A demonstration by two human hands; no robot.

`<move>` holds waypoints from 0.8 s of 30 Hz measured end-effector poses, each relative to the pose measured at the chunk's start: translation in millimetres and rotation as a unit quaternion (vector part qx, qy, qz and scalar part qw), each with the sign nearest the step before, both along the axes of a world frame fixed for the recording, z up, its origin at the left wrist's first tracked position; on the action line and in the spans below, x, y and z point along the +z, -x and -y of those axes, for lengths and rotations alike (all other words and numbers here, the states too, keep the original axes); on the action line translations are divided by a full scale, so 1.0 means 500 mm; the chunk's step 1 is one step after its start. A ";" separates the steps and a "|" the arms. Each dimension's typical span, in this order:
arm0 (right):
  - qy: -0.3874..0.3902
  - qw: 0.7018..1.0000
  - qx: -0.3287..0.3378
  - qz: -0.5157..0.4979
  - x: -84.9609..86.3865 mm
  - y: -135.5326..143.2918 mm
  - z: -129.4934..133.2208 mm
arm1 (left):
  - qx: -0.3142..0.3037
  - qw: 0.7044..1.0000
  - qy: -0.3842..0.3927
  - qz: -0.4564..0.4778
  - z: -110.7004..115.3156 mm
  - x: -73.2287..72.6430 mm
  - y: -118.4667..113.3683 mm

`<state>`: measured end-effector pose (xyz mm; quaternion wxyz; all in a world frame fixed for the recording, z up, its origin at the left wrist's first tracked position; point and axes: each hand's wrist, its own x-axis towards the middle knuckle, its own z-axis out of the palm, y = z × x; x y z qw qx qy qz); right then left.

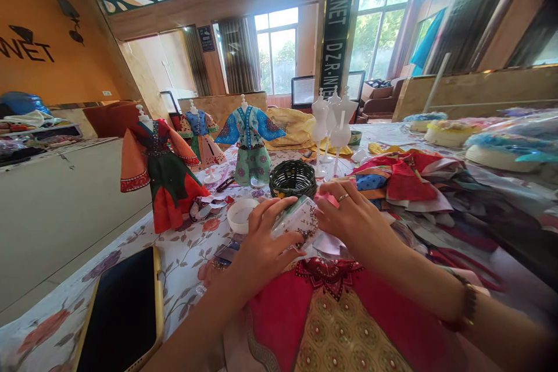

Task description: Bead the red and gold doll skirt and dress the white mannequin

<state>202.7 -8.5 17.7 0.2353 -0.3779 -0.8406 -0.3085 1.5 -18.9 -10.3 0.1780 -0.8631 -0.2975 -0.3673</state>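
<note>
A small clear plastic bag of tiny brown beads (301,222) is held up between both hands. My left hand (269,237) grips its left side, thumb and fingers pressed round it. On the bag's right edge, the fingers of my right hand (344,206), one with a ring, are closed. Below the hands lies a red and gold patterned doll garment (344,325). Just behind the bag stands a dark woven basket (293,179), with a white round dish (242,215) to its left.
A phone (120,311) lies at the front left. Dressed doll forms (163,168) stand behind it, and bare white forms (339,128) stand at the back. Fabric scraps (410,177) and red-handled scissors (468,264) lie on the right.
</note>
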 end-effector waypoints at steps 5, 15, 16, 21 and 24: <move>0.040 0.997 0.014 0.065 0.003 -0.008 -0.004 | -0.009 1.000 0.019 -0.004 0.000 0.000 0.000; 0.019 0.996 0.037 0.080 -0.008 -0.018 -0.016 | -0.003 1.000 0.009 -0.014 -0.001 -0.001 0.002; 0.016 0.996 0.037 0.080 -0.008 -0.017 -0.016 | -0.006 1.000 0.009 -0.012 -0.001 -0.001 0.001; 0.003 0.996 0.043 0.078 -0.007 -0.014 -0.013 | -0.013 1.000 0.022 -0.003 -0.002 -0.002 0.000; 0.003 0.996 0.046 0.077 -0.007 -0.015 -0.013 | -0.017 0.999 0.028 0.001 -0.001 -0.004 0.000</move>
